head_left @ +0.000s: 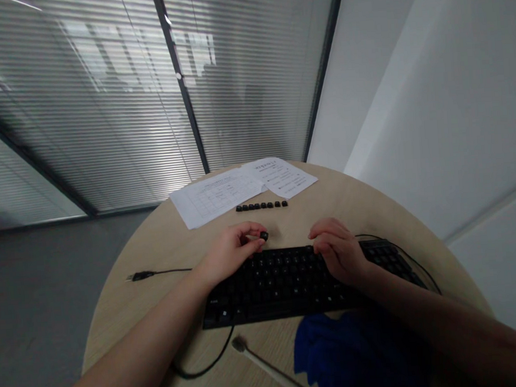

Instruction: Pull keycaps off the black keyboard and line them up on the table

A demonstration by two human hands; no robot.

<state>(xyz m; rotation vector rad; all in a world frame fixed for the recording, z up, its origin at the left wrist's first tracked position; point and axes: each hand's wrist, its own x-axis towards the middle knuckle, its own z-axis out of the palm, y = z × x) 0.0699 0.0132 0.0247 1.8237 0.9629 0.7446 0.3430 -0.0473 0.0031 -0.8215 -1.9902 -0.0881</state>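
A black keyboard (286, 280) lies across the round table in front of me. My left hand (237, 248) is over its far left part and pinches a small black keycap (264, 235) between thumb and fingers, just beyond the far edge. My right hand (339, 250) is bent over the far edge farther right, fingers curled and touching the keyboard near its top row; the contact is partly hidden. A row of several black keycaps (261, 205) sits beyond the keyboard.
Two printed paper sheets (216, 193) lie at the far side of the table (142, 243). A USB plug (140, 276) on a cable rests at left. Nearer me are a brush (270, 366) with a pale handle and a blue cloth (330, 347). Glass panels with blinds (251, 99) stand beyond.
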